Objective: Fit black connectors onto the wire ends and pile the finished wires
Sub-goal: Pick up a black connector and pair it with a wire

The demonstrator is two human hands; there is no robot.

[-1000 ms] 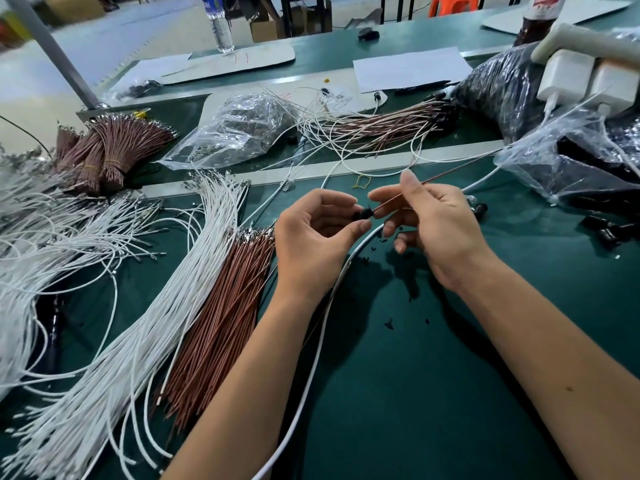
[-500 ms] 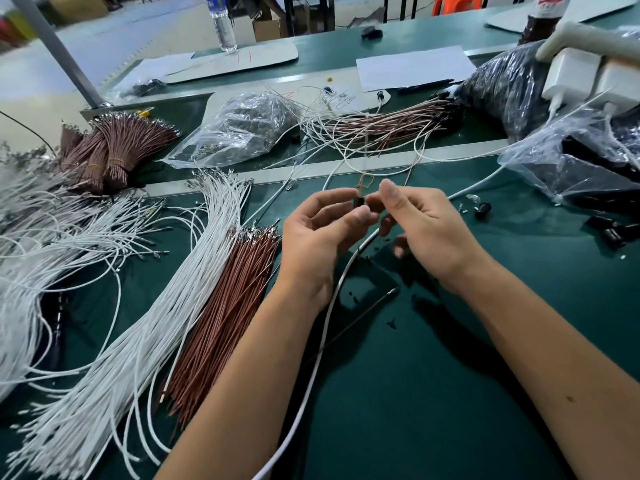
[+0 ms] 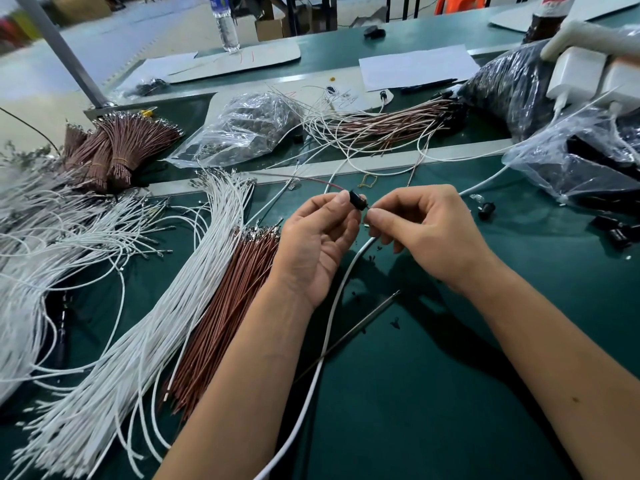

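Your left hand (image 3: 317, 244) pinches a black connector (image 3: 356, 199) between thumb and fingertips, palm turned up, raised over the middle of the green table (image 3: 433, 393). Your right hand (image 3: 426, 230) sits just beside it, fingers curled, pinching something tiny at the connector's right end; too small to tell what. A thin red wire (image 3: 311, 180) runs from the connector's far side off to the left, toward the white strip across the table.

Left of your left forearm lies a fan of loose brown wires (image 3: 221, 317), and beside that a bigger fan of white wires (image 3: 145, 341) reaching the near-left corner. Tied brown bundles (image 3: 114, 147) sit toward the far-left edge. A pile of brown and white wires with dark ends (image 3: 391, 123) lies past the strip, far centre. A clear bag (image 3: 249, 128) sits left of that pile. Loose black connectors (image 3: 486, 209) lie near the right edge. A thick white cable (image 3: 325, 337) crosses under your hands, over a thin metal rod (image 3: 360, 329).
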